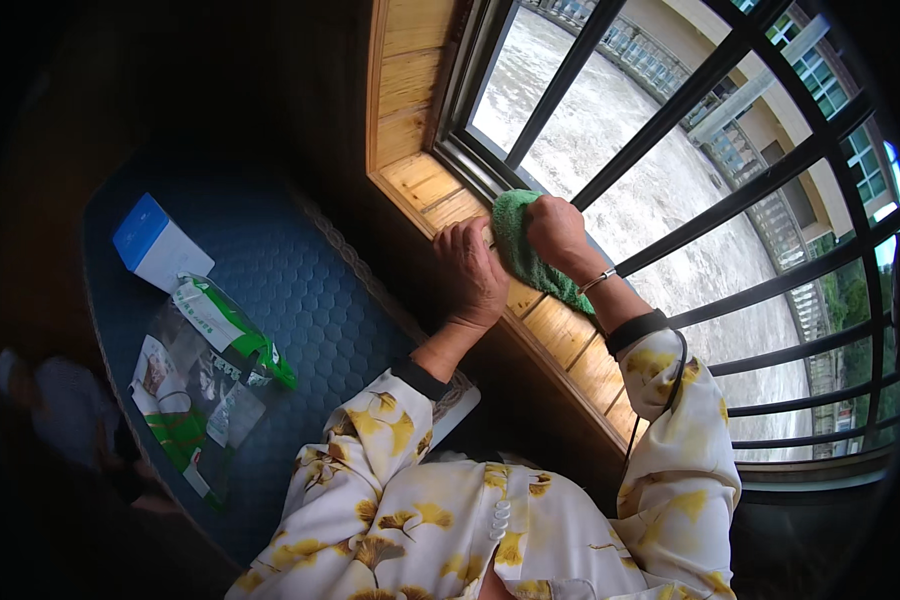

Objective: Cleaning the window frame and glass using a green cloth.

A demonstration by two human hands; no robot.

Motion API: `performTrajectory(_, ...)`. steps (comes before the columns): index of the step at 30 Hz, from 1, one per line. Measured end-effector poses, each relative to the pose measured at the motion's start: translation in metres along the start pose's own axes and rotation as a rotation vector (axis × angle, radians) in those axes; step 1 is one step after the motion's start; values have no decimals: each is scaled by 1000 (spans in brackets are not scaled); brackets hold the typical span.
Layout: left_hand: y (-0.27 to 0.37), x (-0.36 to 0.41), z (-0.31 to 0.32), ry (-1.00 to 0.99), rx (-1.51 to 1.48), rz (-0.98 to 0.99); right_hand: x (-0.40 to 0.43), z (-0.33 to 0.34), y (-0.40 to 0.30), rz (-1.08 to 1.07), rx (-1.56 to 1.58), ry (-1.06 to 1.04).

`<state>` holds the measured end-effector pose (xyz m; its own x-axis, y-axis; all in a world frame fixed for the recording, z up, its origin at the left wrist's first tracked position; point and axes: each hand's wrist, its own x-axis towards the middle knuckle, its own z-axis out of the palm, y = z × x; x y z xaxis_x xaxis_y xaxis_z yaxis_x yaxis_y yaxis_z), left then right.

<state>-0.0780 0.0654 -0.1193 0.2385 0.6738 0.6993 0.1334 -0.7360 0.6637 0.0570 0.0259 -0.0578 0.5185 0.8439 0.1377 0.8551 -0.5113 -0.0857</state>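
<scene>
A green terry cloth (521, 240) lies against the window track and over the wooden window sill (570, 337). My right hand (559, 231) is closed on the cloth near its upper end, with the wrist close to the window bars. Just left of the cloth, my left hand (471, 271) rests on the inner edge of the sill, fingers bent over the wood; its palm side is hidden, and I cannot tell whether it grips the edge.
Black metal bars (667, 120) cross the window on the right. Left of the sill stands a table with a padded blue cover (322, 330), bearing a blue and white box (166, 244) and a clear and green plastic package (210, 330). A person sits dimly at the far left.
</scene>
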Motion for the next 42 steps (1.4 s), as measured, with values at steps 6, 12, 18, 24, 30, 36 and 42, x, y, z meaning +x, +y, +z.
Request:
performTrajectory(6, -3, 2, -2, 26, -3, -8, 37, 16, -21, -63, -46, 38)
performTrajectory(12, -5, 4, -2, 33, 4, 4, 81, 34, -44, -107, 31, 93)
performTrajectory(18, -5, 6, -4, -10, 3, 4, 103, 43, -55, -277, 98, 212)
performTrajectory(24, -1, 6, -6, -49, 19, 4, 116, 39, -53, -360, 12, 164)
performTrajectory(30, -3, 8, -7, -60, 0, 9, 111, 30, -51, -467, -90, 143)
performTrajectory(36, -2, 7, -5, -110, 45, -5, 115, 22, -36, -551, -48, 77)
performTrajectory(42, -3, 8, -3, -124, 73, 3, 124, 20, -33, -622, 6, 65)
